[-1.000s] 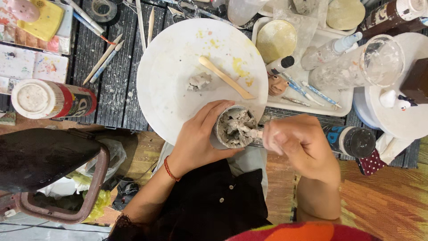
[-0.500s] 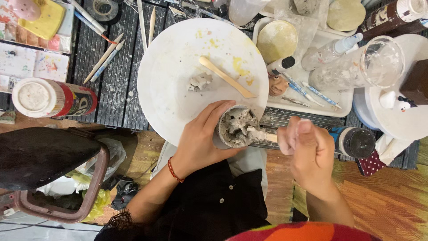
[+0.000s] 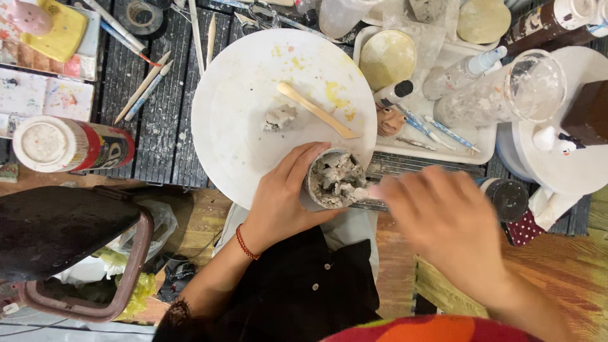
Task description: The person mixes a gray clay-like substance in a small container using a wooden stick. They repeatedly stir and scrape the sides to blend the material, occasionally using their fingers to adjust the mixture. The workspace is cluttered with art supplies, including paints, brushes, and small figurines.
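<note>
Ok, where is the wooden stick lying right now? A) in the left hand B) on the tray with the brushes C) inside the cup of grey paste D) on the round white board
D: the wooden stick lies flat on the round white board, apart from the cup that the left hand holds.

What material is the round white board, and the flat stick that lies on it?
The round white board looks like plaster or painted wood: matt, chalky, stained yellow; I cannot tell which. The flat stick looks like bare wood: pale tan, dull, smooth. The left hand holds a small pot beside them.
</note>
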